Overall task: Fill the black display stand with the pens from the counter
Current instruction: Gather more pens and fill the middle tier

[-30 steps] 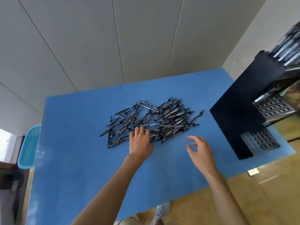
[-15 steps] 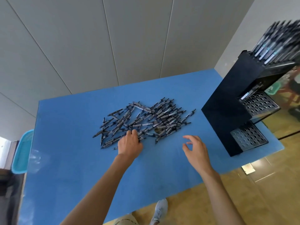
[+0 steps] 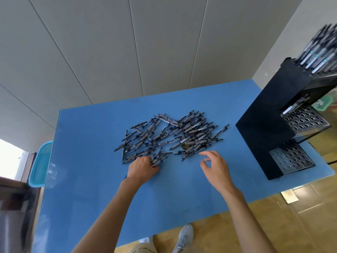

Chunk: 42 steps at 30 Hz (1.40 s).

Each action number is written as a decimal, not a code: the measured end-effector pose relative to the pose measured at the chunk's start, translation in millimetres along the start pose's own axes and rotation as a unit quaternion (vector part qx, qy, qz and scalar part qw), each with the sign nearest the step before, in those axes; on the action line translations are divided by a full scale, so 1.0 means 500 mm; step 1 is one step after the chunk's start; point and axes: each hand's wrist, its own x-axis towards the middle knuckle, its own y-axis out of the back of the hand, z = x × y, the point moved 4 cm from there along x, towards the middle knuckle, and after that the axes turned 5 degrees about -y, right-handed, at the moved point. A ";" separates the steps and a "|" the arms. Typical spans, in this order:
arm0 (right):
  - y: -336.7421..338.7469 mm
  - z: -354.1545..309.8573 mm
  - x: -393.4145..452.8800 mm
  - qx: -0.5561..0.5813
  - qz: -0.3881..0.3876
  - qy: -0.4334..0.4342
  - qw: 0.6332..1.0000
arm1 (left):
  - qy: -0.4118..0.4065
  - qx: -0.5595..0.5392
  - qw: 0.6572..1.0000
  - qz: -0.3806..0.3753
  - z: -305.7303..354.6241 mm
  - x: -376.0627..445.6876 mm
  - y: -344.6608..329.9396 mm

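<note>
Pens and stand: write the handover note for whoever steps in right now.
Left hand: fingers curled into the near edge of the pens, gathering some.
Right hand: open, holding nothing, hovering beside the pile.
Stand: at the counter's right end. Top tier full of pens, middle tier holds one or two, bottom tier empty.
Left: move the large pile into the middle and bottom tiers.

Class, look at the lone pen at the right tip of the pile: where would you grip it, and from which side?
Pinch the lone pen mid-barrel from above with the right hand. It lies flat on the blue counter, clear of the pile, both sides exposed.
</note>
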 end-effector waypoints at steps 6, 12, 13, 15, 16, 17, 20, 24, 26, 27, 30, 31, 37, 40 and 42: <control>-0.052 -0.037 -0.006 0.001 -0.014 0.013 1.000 | 0.035 -0.027 0.999 -0.006 -0.070 -0.046 0.017; -0.088 -0.078 -0.011 0.009 -0.011 0.024 1.000 | -0.032 -0.129 0.991 0.006 -0.082 -0.039 0.059; -0.091 -0.081 -0.013 0.011 -0.009 0.023 1.000 | -0.041 -0.112 0.993 0.019 -0.084 -0.036 0.062; -0.094 -0.085 -0.017 0.013 -0.005 0.020 1.000 | -0.056 -0.049 0.996 0.054 -0.086 -0.030 0.068; -0.095 -0.085 -0.018 0.012 -0.003 0.018 1.000 | -0.059 -0.027 0.995 0.076 -0.084 -0.031 0.073; -0.096 -0.086 -0.019 0.010 0.001 0.018 1.000 | -0.057 -0.030 0.993 0.100 -0.081 -0.034 0.078; -0.097 -0.092 -0.020 0.004 0.013 0.019 1.000 | 0.009 -0.178 0.964 0.199 -0.096 -0.043 0.090; -0.101 -0.114 -0.016 0.008 0.022 0.024 0.999 | 0.030 -0.488 0.825 0.282 -0.112 -0.067 0.082; -0.109 -0.133 -0.009 0.005 0.019 0.033 0.999 | 0.016 -0.532 0.792 0.298 -0.104 -0.085 0.084; -0.116 -0.146 -0.004 0.001 0.017 0.040 0.999 | 0.009 -0.543 0.783 0.301 -0.106 -0.090 0.083; -0.139 -0.188 0.014 -0.001 0.015 0.061 0.998 | 0.018 -0.557 0.778 0.292 -0.122 -0.090 0.061; -0.146 -0.203 0.017 0.002 0.016 0.068 0.998 | 0.028 -0.544 0.789 0.282 -0.129 -0.092 0.050; -0.166 -0.239 0.017 0.005 0.012 0.087 0.996 | 0.050 -0.542 0.799 0.256 -0.147 -0.114 0.025; -0.169 -0.233 0.013 0.003 0.015 0.071 0.997 | 0.072 -0.532 0.808 0.243 -0.156 -0.118 0.013; -0.174 -0.234 0.006 0.002 0.012 0.067 0.998 | 0.084 -0.515 0.820 0.233 -0.155 -0.122 0.013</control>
